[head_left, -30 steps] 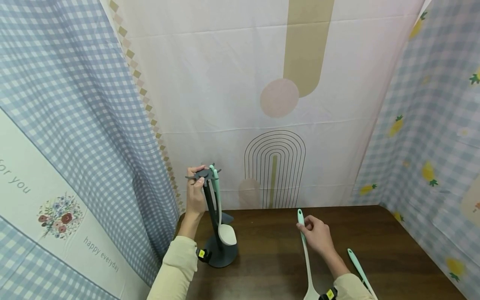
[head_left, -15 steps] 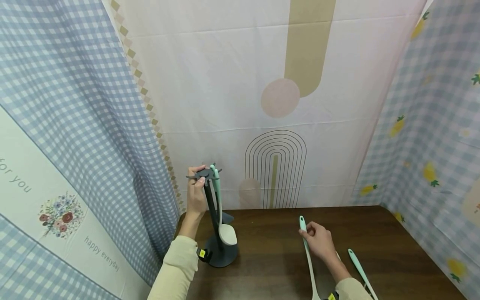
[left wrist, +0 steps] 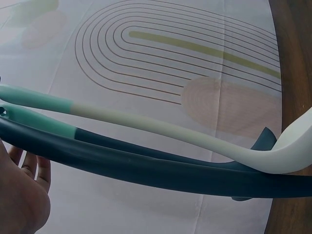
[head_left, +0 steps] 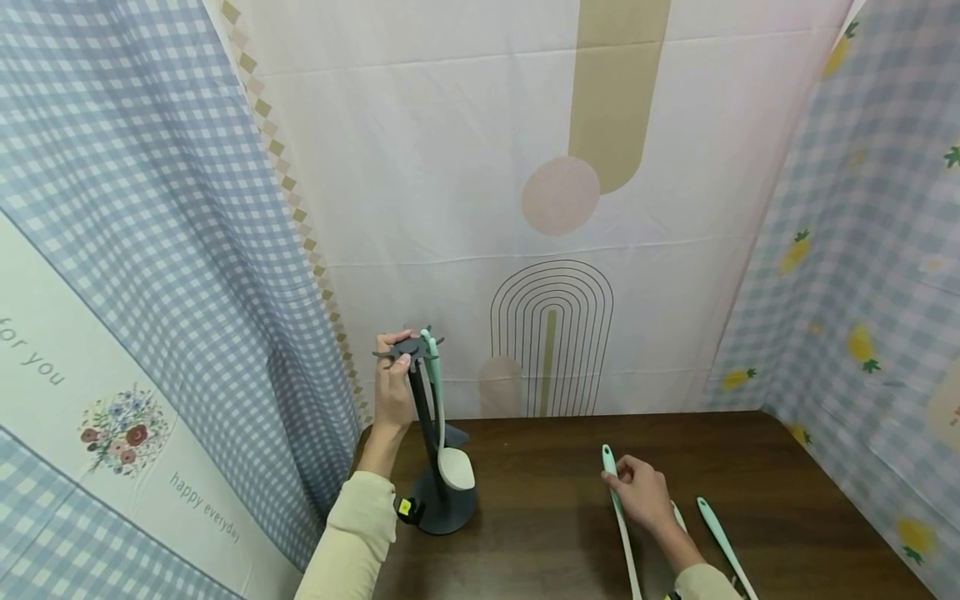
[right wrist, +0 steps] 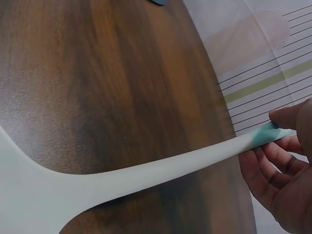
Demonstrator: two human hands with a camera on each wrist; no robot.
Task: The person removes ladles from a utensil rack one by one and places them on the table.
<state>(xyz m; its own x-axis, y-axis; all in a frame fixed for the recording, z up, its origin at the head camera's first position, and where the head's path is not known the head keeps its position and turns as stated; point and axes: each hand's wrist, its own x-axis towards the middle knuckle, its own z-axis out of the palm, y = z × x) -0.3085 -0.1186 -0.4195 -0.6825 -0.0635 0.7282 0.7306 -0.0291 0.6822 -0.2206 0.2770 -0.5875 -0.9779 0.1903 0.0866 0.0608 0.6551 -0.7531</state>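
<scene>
My left hand (head_left: 392, 387) grips the hooked top of a dark utensil stand (head_left: 423, 417) at the left of the table. From its hooks hang a white ladle (head_left: 456, 468) with a mint handle and a dark blue utensil (left wrist: 122, 142), also mint at the handle end. In the right wrist view, a white spatula (right wrist: 165, 168) has its mint handle end pinched between the thumb and fingers of my right hand (head_left: 641, 492). Its wide head shows only in part at that view's left edge. In the head view the handle slants down past the lower edge.
Right of my right hand, a mint-handled utensil (head_left: 722, 542) lies on the brown wooden table (head_left: 532, 533). Another light handle (head_left: 678, 517) peeks out beside my right wrist. A patterned cloth (head_left: 420, 167) hangs behind the table, with checked cloths at both sides.
My right hand has drawn the spatula toward me and slightly right, so its head has left the head view. A light handle beside my wrist has come into sight. My left hand stays put.
</scene>
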